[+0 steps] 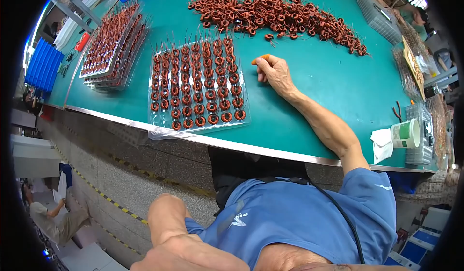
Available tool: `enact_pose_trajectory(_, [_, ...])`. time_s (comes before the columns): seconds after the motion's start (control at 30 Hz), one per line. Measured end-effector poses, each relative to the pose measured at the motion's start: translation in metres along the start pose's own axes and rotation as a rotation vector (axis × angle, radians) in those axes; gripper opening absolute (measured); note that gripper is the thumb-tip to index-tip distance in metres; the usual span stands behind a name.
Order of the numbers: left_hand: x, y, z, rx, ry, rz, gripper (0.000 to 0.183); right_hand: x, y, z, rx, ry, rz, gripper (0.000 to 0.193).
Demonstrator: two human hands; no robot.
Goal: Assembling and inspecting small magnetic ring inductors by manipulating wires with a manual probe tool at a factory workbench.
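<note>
My right hand [275,75] rests on the green table, loosely closed, with an orange cover [261,59] on one fingertip. Nothing shows between its curled fingers. Just left of it lies a clear plastic tray [152,111] filled with rows of copper-wound ring coils [211,94], their wire leads sticking up. Beyond that hand spreads a large heap of loose ring coils [270,15]. My left hand [193,254] is raised close to the camera at the lower edge, away from the table; its fingers are out of sight.
Stacked trays of coils [108,44] stand at the left. On the right are a white-and-green tub [406,134], a white cloth [382,145], pliers [397,111] and clear trays [379,17]. The filled tray reaches the table's front edge [203,138]. Another person [55,213] sits at lower left.
</note>
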State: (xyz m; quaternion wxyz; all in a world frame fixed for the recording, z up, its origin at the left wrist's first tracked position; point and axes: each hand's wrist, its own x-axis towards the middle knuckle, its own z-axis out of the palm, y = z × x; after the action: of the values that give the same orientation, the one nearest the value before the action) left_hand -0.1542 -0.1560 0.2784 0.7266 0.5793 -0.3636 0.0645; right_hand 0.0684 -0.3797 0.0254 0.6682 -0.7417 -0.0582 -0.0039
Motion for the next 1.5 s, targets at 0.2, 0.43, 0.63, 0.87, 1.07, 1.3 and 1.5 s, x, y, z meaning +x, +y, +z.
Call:
enact_pose_trajectory(0.2, [0.004,0.001,-0.003,-0.008,-0.068,0.055,0.008,0.049,-0.005,-0.037,-0.854,0.315,-0.583,0.026])
enact_pose_trajectory(0.43, [-0.018,0.025,-0.005,0.119,0.088,-0.065,0.012,0.081,0.015,-0.063,-1.159,0.054,-0.577,0.023])
enact_pose_trajectory(0.63, [-0.046,0.025,-0.016,0.162,0.177,-0.118,0.017,0.055,0.014,-0.042,-0.957,-0.053,-0.667,0.027])
enact_pose_trajectory(0.87, [-0.081,-0.099,-0.045,-0.02,0.345,-0.429,0.015,0.019,0.016,-0.054,-1.25,0.069,-0.585,0.035])
enact_pose_trajectory(1.07, [-0.084,-0.17,-0.013,-0.282,0.176,-0.681,0.023,0.0,0.02,-0.073,-1.121,-0.02,-0.584,0.033])
enact_pose_trajectory(1.3, [-0.076,-0.223,0.012,-0.297,0.206,-0.647,0.04,-0.035,-0.018,-0.046,-0.617,0.056,-0.39,0.035])
enact_pose_trajectory(1.5, [-0.055,-0.24,0.01,-0.374,0.231,-0.668,0.05,-0.084,-0.026,-0.04,-0.505,-0.262,-0.826,0.034])
